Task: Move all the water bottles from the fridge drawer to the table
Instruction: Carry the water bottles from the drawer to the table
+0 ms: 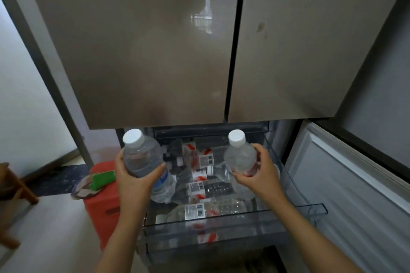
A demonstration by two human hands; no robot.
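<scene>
My left hand (pixel 133 178) grips a clear water bottle (pixel 142 153) with a white cap, upright, above the left side of the open fridge drawer (pixel 233 217). A second clear bottle (pixel 240 157), white-capped with a red-and-white label, is held upright by my right hand (pixel 257 173) over the drawer's right side. Inside the transparent drawer lie several more water bottles (pixel 199 190) on their sides, labels showing red, white and barcodes. One with a blue label (pixel 165 186) lies just under my left hand. The table is out of view.
The closed upper fridge doors (pixel 155 51) hang right above the drawer. An open lower door (pixel 355 184) stands at the right. Left of the drawer sits a red plastic stool (pixel 104 201) with a green item on it, and a wooden piece of furniture (pixel 13 184) stands at far left.
</scene>
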